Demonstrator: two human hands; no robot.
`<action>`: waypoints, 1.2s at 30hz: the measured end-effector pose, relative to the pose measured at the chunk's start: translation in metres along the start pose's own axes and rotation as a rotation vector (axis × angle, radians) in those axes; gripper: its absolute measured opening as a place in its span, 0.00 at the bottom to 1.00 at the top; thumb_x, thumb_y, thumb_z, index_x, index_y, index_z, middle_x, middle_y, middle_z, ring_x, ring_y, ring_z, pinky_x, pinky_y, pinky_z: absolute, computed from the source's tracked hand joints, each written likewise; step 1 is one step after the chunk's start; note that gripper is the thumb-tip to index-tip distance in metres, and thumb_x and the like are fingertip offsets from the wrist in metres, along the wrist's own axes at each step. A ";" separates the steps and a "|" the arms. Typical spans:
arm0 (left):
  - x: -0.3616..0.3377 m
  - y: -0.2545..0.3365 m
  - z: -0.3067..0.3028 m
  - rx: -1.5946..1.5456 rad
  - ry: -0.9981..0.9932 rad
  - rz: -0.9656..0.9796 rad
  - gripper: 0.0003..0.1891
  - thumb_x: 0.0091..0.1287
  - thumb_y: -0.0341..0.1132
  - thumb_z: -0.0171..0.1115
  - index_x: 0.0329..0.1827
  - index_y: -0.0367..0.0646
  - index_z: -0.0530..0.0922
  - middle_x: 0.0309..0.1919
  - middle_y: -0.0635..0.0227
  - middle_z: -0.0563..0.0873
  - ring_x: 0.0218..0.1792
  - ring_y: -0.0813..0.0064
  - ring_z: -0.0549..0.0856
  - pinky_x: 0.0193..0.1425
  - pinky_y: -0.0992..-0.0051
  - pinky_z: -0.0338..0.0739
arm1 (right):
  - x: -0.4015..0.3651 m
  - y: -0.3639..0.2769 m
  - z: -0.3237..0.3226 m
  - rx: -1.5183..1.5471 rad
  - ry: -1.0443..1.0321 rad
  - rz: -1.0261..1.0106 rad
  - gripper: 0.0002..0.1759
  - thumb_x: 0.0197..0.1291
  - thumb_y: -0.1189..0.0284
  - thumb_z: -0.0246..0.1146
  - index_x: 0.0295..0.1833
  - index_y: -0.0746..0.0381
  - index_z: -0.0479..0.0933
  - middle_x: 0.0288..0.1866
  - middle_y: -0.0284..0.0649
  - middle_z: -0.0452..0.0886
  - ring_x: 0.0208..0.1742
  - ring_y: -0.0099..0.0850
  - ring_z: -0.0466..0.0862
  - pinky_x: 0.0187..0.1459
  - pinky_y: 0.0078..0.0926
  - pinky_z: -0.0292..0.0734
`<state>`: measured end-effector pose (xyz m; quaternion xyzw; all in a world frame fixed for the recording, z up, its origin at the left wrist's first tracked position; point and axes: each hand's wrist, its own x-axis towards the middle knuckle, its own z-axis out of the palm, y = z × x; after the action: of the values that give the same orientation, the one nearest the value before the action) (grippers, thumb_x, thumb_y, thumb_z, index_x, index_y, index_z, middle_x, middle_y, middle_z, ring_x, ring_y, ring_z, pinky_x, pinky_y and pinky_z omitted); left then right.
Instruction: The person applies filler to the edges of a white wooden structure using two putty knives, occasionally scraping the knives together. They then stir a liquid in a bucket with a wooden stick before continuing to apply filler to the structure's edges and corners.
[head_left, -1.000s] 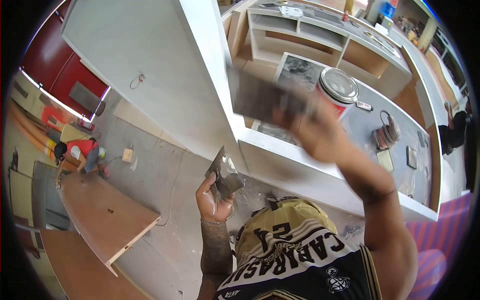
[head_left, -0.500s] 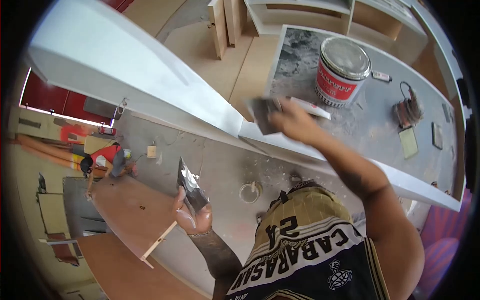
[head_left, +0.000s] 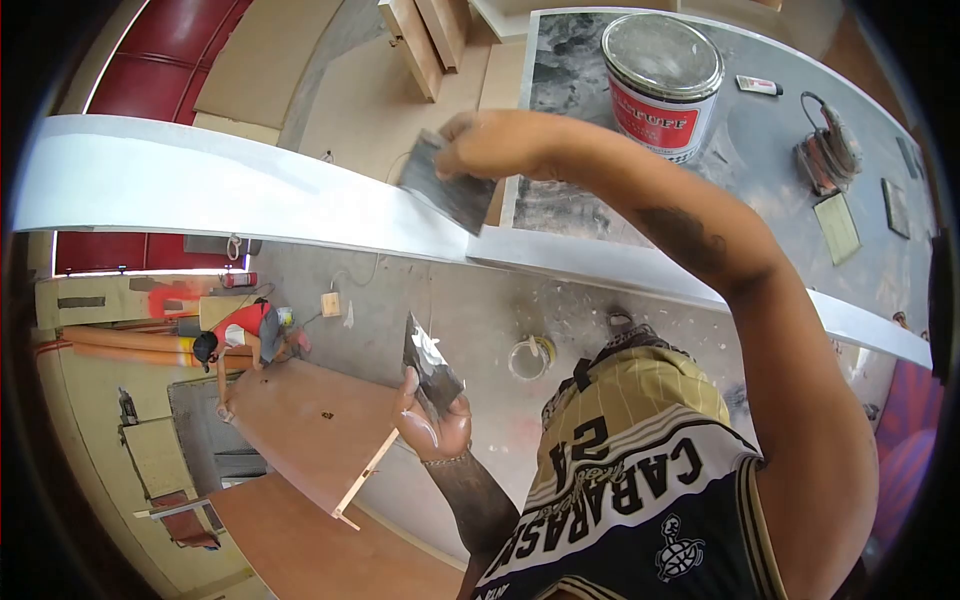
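Observation:
My right hand (head_left: 470, 145) grips a dark, flat putty spreader (head_left: 448, 190). The spreader is tilted, its lower edge at the white-coated long panel (head_left: 260, 195), near where that panel meets the workbench's white front edge. Lower down, my left hand (head_left: 430, 425) is closed around a second dark spreader (head_left: 436, 375), which carries a blob of white putty (head_left: 426, 350). White smears also show on the left palm. A large can with a red label (head_left: 655, 120) stands on the grey worktop, behind my right forearm.
The grey worktop (head_left: 760, 190) holds a sander (head_left: 828, 150), a small tube (head_left: 759, 85) and sanding pads (head_left: 837, 228). A round bucket (head_left: 531, 357) stands on the floor. At left, another person (head_left: 240, 335) bends over a brown board (head_left: 320, 410).
My right hand has moved left with its spreader, onto the white panel. The view has shifted, and the left hand still holds its putty-loaded spreader.

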<state>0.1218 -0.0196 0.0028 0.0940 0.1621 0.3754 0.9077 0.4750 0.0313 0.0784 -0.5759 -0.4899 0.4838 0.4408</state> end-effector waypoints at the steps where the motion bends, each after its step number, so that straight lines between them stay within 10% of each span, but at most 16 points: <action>1: 0.001 -0.001 0.000 -0.002 0.005 -0.006 0.20 0.77 0.37 0.44 0.68 0.40 0.70 0.61 0.55 0.81 0.53 0.55 0.85 0.42 0.60 0.87 | -0.023 -0.018 -0.004 -0.026 0.080 -0.025 0.21 0.57 0.66 0.61 0.52 0.70 0.78 0.40 0.43 0.82 0.41 0.32 0.80 0.42 0.30 0.77; 5: 0.002 -0.001 0.007 -0.004 0.003 -0.050 0.20 0.77 0.37 0.45 0.67 0.40 0.71 0.59 0.55 0.82 0.52 0.57 0.85 0.42 0.61 0.87 | -0.080 -0.006 0.018 -0.143 0.253 -0.593 0.21 0.62 0.78 0.54 0.61 0.69 0.75 0.38 0.41 0.82 0.37 0.28 0.79 0.41 0.32 0.76; 9: 0.001 -0.002 0.000 0.030 -0.002 -0.090 0.19 0.76 0.37 0.48 0.65 0.41 0.73 0.57 0.57 0.83 0.52 0.59 0.85 0.43 0.61 0.86 | -0.135 0.043 0.094 -0.218 0.131 -1.003 0.46 0.41 0.91 0.55 0.73 0.58 0.67 0.73 0.50 0.66 0.74 0.47 0.68 0.73 0.38 0.65; 13: -0.011 0.001 0.026 0.260 0.131 0.035 0.16 0.74 0.37 0.53 0.60 0.39 0.76 0.53 0.59 0.85 0.52 0.63 0.85 0.45 0.64 0.85 | -0.158 0.108 0.131 -0.320 0.017 -0.619 0.38 0.49 0.90 0.55 0.71 0.63 0.68 0.70 0.52 0.70 0.67 0.50 0.75 0.70 0.43 0.70; 16: -0.023 -0.012 0.051 0.660 0.218 0.530 0.18 0.74 0.39 0.52 0.56 0.33 0.77 0.53 0.58 0.85 0.54 0.65 0.84 0.57 0.62 0.80 | -0.161 0.134 0.136 0.612 0.105 -0.028 0.26 0.60 0.84 0.53 0.66 0.65 0.70 0.61 0.48 0.76 0.57 0.46 0.83 0.63 0.44 0.79; 19: -0.045 0.005 0.005 1.637 -0.164 0.775 0.20 0.73 0.39 0.54 0.65 0.40 0.73 0.61 0.52 0.80 0.62 0.53 0.79 0.63 0.55 0.75 | -0.181 0.099 0.132 1.372 0.008 0.364 0.17 0.67 0.76 0.50 0.59 0.65 0.72 0.51 0.44 0.80 0.48 0.41 0.87 0.52 0.45 0.88; 23: -0.049 -0.024 0.036 1.969 -0.834 1.142 0.23 0.71 0.30 0.56 0.69 0.52 0.69 0.67 0.52 0.76 0.66 0.41 0.75 0.69 0.45 0.65 | -0.203 0.064 0.155 1.638 -0.290 0.268 0.18 0.63 0.73 0.55 0.57 0.67 0.71 0.48 0.48 0.82 0.45 0.43 0.88 0.37 0.48 0.90; 28: -0.082 0.000 0.030 2.310 -0.648 0.920 0.15 0.72 0.33 0.58 0.60 0.44 0.77 0.60 0.54 0.82 0.63 0.55 0.80 0.68 0.51 0.68 | -0.224 0.024 0.141 1.421 -0.126 0.019 0.26 0.59 0.73 0.59 0.64 0.68 0.69 0.52 0.49 0.83 0.50 0.44 0.87 0.50 0.45 0.86; 31: -0.088 -0.039 -0.002 0.938 0.071 0.495 0.16 0.74 0.35 0.55 0.60 0.36 0.75 0.55 0.55 0.85 0.59 0.58 0.83 0.64 0.58 0.75 | -0.245 0.004 0.136 0.656 -0.032 -0.204 0.30 0.59 0.81 0.59 0.69 0.68 0.67 0.59 0.51 0.80 0.59 0.45 0.83 0.65 0.42 0.74; 33: -0.092 -0.050 0.024 0.377 0.153 0.252 0.18 0.74 0.34 0.53 0.62 0.32 0.73 0.53 0.57 0.84 0.51 0.63 0.86 0.57 0.64 0.81 | -0.232 0.001 0.133 -0.183 -0.141 -0.957 0.34 0.56 0.84 0.60 0.72 0.66 0.66 0.64 0.54 0.75 0.66 0.49 0.76 0.68 0.42 0.70; 36: -0.098 -0.054 0.021 -0.017 0.193 -0.030 0.16 0.74 0.36 0.52 0.57 0.35 0.76 0.49 0.59 0.85 0.49 0.66 0.86 0.44 0.67 0.85 | -0.224 0.011 0.139 -0.378 -0.388 -1.019 0.39 0.48 0.87 0.60 0.71 0.61 0.68 0.69 0.55 0.69 0.72 0.51 0.69 0.71 0.43 0.68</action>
<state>0.0998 -0.1282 0.0284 0.0474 0.2472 0.3704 0.8941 0.3277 -0.1876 0.0760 -0.2364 -0.8553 0.2113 0.4098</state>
